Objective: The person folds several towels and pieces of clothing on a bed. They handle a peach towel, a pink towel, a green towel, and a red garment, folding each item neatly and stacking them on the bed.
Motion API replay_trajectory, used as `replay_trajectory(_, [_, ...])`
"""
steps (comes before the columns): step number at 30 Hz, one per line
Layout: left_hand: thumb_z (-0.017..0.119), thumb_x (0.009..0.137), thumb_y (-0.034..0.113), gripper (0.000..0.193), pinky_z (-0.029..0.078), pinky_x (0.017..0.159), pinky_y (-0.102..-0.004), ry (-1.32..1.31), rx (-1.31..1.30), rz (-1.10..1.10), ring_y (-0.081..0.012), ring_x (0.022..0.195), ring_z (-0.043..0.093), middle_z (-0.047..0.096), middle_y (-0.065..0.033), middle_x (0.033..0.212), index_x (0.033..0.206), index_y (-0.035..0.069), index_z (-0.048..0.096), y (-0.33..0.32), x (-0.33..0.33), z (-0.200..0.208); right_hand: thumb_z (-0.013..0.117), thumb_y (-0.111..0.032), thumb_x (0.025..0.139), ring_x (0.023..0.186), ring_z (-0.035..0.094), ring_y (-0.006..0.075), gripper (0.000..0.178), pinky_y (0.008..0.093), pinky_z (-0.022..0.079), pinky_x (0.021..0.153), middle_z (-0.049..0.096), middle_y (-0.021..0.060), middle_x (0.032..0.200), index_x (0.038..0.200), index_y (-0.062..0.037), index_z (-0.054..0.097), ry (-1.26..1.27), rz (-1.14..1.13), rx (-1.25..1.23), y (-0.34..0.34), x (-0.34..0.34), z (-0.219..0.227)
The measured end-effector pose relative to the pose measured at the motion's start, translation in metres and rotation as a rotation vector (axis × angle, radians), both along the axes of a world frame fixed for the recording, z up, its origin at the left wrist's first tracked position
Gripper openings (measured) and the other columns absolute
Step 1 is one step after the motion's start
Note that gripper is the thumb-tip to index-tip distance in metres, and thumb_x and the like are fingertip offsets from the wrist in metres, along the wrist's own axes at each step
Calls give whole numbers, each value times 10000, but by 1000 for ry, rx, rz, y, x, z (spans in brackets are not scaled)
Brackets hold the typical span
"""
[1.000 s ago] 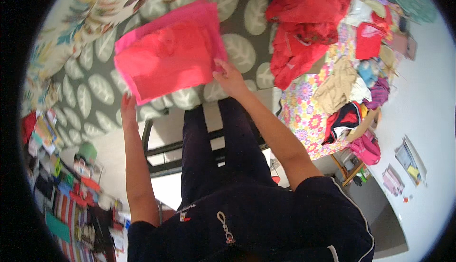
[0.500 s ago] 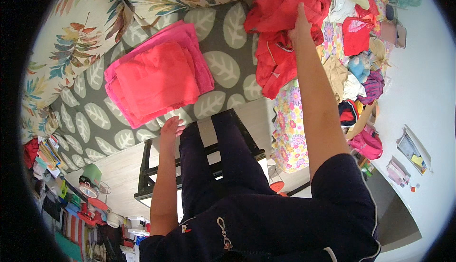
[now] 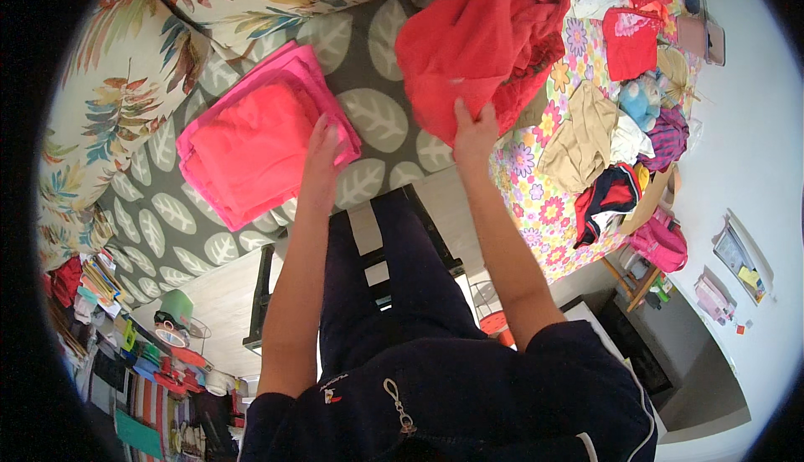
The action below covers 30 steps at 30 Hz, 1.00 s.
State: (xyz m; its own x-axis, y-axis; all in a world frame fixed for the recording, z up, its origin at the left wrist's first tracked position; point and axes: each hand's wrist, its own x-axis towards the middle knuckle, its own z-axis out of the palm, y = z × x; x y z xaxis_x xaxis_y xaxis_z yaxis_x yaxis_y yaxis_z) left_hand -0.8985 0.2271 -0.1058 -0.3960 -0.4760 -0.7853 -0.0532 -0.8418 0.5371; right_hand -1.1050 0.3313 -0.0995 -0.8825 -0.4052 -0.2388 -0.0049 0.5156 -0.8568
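Observation:
My right hand pinches the lower edge of a bunched red garment, whose exact kind I cannot make out. The garment spreads over the sofa seat and the edge of the flowered cloth. My left hand is beside the right edge of a stack of folded clothes, its fingers stretched out and holding nothing. On top of that stack lies a coral-red folded piece, with bright pink folded cloth showing beneath it. Whether the left fingers touch the stack is unclear.
The leaf-patterned sofa seat lies ahead, with printed cushions behind it. At the right, a flowered cloth bears beige trousers, a blue plush toy and several other clothes. A dark-framed stool or table stands by my legs.
My right hand has pulled the red garment left and nearer, off the clothes pile, uncovering more flowered cloth. My left hand has risen from below the stack to its right edge.

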Motion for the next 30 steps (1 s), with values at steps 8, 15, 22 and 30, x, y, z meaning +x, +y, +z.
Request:
replay_trajectory(8, [659,748,223,743,338,939,-328,213,-123,-186,-212,1138,418,356,-154,1317,1342,35,254,-4,-98,1,596,-84,724,932,519,349,293,363,434,804,479,156,1104,1013,-47,558,183,490,131,-2,75,56])
replay_trajectory(15, [506,759,4,443,495,752,-278,334,130,-148,-178,865,599,572,-116,1069,1196,-25,440,-33,-57,30,471,-196,871,760,604,172,257,286,485,671,628,95,834,935,25,584,-589,283,-240,24,50,57])
replay_trajectory(22, [529,680,45,464,462,815,-287,445,282,-164,-172,899,587,574,-96,1061,1134,-34,483,22,-61,85,378,-456,884,1021,508,211,506,312,411,845,522,107,1128,1165,-41,455,-1169,-380,-634,33,-25,18])
replay_trajectory(30, [493,615,-23,493,419,819,-252,459,315,-474,-123,910,553,573,-30,1020,1107,-23,506,45,-69,131,447,-524,837,1096,475,260,637,360,380,935,474,96,1233,1262,-54,381,-1373,-117,-797,-8,-54,76])
